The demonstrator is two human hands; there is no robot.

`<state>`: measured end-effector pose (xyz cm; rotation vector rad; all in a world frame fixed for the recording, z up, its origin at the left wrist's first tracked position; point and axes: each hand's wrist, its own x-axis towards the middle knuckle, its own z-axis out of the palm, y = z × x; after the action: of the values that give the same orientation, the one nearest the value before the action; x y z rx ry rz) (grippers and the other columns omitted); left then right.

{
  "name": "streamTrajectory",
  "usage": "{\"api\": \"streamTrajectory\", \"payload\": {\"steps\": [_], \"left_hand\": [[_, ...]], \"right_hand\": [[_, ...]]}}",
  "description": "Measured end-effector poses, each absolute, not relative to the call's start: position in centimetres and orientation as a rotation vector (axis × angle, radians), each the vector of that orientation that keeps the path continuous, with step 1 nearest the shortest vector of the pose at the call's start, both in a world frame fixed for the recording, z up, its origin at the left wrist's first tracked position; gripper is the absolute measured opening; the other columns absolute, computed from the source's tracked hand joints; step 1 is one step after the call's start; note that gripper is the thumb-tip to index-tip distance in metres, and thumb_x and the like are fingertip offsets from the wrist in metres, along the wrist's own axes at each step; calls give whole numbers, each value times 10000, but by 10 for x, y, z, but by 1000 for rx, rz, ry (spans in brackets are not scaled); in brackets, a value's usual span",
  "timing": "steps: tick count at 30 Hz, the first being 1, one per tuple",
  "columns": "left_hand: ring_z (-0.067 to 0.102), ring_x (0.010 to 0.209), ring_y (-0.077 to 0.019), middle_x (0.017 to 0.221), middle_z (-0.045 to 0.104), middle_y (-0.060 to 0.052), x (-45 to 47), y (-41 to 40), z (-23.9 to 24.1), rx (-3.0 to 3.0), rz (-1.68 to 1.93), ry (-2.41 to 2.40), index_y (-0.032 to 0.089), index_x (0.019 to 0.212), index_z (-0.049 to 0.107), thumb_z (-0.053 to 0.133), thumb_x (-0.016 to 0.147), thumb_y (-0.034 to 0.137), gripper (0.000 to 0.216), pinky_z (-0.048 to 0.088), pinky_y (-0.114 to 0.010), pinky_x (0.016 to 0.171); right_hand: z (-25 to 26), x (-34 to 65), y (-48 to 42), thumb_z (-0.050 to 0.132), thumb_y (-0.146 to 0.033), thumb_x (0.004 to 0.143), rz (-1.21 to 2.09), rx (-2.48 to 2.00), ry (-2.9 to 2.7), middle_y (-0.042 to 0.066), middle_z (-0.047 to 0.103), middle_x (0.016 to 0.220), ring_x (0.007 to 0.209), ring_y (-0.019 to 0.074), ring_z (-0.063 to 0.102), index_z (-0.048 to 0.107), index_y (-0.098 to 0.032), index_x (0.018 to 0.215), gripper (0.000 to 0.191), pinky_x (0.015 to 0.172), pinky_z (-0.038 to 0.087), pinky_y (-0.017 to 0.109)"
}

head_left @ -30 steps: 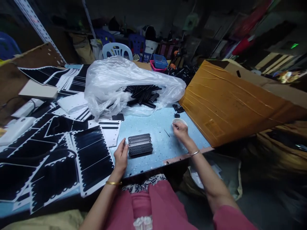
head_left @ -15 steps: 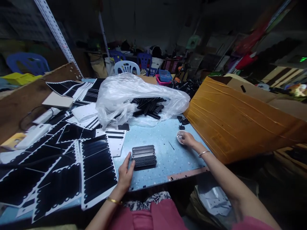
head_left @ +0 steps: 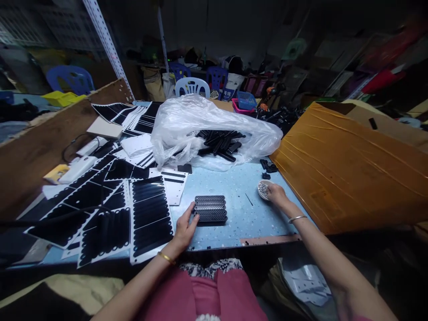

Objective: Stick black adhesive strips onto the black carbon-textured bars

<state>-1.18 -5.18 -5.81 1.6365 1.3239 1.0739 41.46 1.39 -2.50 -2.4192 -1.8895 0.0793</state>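
A row of black perforated strips point(head_left: 210, 208) lies side by side on the blue speckled table. My left hand point(head_left: 183, 227) rests at its left end, thumb and fingers stretched and apart, fingertips touching the edge. To the right stands a small white dish point(head_left: 261, 187) of tiny shiny metal pieces. My right hand point(head_left: 277, 195) reaches into it with bent fingers drawn together; what is between the fingertips is hidden. A thin dark rod point(head_left: 249, 199) lies between the strips and the dish. Several small black parts point(head_left: 268, 166) sit behind the dish.
A clear plastic bag point(head_left: 187, 120) spills black pieces point(head_left: 222, 145) at the back. Sheets with black adhesive-looking strips point(head_left: 152, 214) overlap on the left. A large brown carton point(head_left: 347, 169) borders the right side. The table's front edge point(head_left: 270, 240) runs before my lap.
My view has turned a little left, so everything sits further right in the picture. Both hands keep about the same places, at the strips and in the dish.
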Motion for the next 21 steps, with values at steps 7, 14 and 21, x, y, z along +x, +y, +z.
{"api": "streamTrajectory", "payload": {"steps": [7, 14, 21], "left_hand": [[539, 1283, -247, 1383, 568, -143, -11, -53, -56, 1647, 1052, 1341, 139, 1364, 527, 502, 910, 401, 524, 404, -407, 1108], [532, 1289, -239, 1396, 556, -143, -12, -53, -60, 1580, 1070, 1305, 135, 1378, 510, 510, 921, 381, 519, 397, -384, 1118], [490, 1328, -275, 1413, 533, -164, -13, -44, -48, 1903, 1044, 1305, 149, 1383, 500, 514, 913, 302, 495, 407, -451, 1104]], "right_hand": [[-15, 420, 18, 579, -191, 713, 171, -2366, -1825, 145, 725, 723, 758, 288, 670, 748, -134, 713, 179, 655, 437, 322], [-6, 339, 6, 536, -244, 817, 496, -2001, -1867, 93, 747, 834, 699, 209, 667, 752, -141, 963, 281, 655, 490, 294], [-12, 202, -2, 586, -143, 801, 598, -1517, -2229, 71, 700, 832, 784, 186, 634, 735, -182, 848, 161, 756, 487, 305]]}}
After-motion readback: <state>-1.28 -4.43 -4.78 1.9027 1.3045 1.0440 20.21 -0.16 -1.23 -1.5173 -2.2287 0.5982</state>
